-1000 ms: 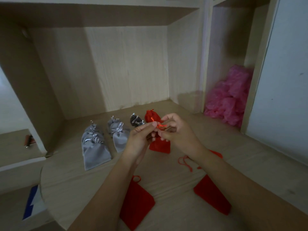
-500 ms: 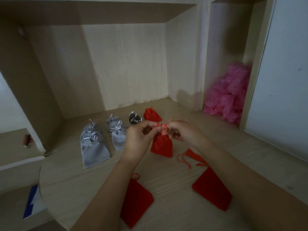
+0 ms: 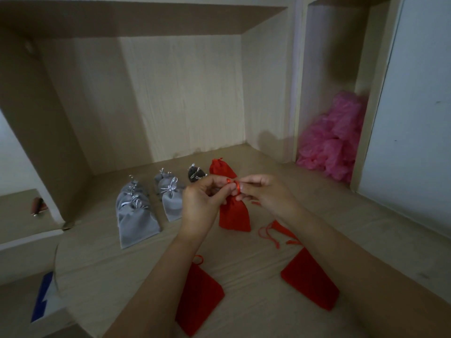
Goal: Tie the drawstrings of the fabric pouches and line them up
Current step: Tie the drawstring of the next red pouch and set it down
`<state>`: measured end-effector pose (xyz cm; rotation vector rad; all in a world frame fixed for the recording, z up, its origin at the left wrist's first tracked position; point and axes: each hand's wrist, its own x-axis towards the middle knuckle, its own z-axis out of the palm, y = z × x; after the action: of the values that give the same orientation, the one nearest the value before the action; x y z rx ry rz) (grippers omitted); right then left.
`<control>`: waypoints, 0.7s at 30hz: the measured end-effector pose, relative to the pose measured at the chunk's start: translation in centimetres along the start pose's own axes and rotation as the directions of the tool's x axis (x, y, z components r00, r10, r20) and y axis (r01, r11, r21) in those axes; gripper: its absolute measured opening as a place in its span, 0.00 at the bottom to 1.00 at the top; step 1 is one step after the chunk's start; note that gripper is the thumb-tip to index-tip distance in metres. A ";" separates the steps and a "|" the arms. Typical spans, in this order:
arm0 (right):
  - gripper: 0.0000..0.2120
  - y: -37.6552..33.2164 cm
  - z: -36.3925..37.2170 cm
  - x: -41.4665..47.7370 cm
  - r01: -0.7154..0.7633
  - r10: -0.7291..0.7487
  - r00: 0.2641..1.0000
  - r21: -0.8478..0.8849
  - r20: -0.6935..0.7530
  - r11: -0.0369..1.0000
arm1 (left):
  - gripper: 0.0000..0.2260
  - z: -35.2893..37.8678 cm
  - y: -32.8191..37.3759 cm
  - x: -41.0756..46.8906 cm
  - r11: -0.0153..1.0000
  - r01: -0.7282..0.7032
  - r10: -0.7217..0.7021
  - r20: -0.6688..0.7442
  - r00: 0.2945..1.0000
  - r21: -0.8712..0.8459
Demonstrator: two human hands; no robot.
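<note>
A red fabric pouch (image 3: 234,214) hangs upright between my hands, its base near the wooden shelf board (image 3: 244,259). My left hand (image 3: 202,200) and my right hand (image 3: 262,192) each pinch the red drawstring (image 3: 233,185) at its gathered neck. A tied red pouch (image 3: 220,169) stands behind it, beside a dark pouch (image 3: 196,175) and rows of grey tied pouches (image 3: 136,213). Flat red pouches lie near me: one at the left (image 3: 197,296), one at the right (image 3: 310,284) and one (image 3: 280,230) partly under my right forearm.
Crumpled pink plastic (image 3: 334,140) fills the narrow compartment at the right. A wooden side panel (image 3: 36,142) rises at the left, with a small brown object (image 3: 37,206) on the lower ledge beyond it. A blue and white item (image 3: 45,296) lies below the shelf edge.
The red pouch came down from in front of my hands and now hangs below them. My hands have drawn slightly apart along the drawstring at its neck.
</note>
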<state>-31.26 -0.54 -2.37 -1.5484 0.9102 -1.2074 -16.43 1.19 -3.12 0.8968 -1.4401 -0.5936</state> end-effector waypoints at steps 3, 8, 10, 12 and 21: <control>0.07 -0.1 -0.2 0.1 0.018 -0.015 0.992 0.021 -0.126 1.000 | 0.09 0.2 0.2 0.3 0.984 0.079 -0.089 -0.058 0.994 -0.162; 0.13 0.6 -1.2 0.9 -0.148 0.243 0.946 0.381 -0.216 0.913 | 0.11 0.2 0.8 0.2 0.859 0.256 -0.190 0.189 0.963 -0.443; 0.13 0.4 -1.8 1.1 -0.168 0.337 0.929 0.634 -0.155 0.755 | 0.08 0.1 1.0 0.2 0.807 0.343 -0.235 0.271 0.934 -0.480; 0.11 0.2 -2.0 1.1 -0.160 0.344 0.933 0.730 -0.110 0.665 | 0.05 0.2 0.9 0.1 0.807 0.396 -0.264 0.332 0.906 -0.439; 0.13 0.2 -1.8 1.2 -0.103 0.345 0.924 0.759 -0.166 0.643 | 0.03 -0.1 0.7 0.2 0.801 0.468 -0.316 0.401 0.860 -0.373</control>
<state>-32.71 -2.13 -2.11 -0.5720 0.6340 -1.4045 -16.42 1.45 -2.49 0.7396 -1.3054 -1.3982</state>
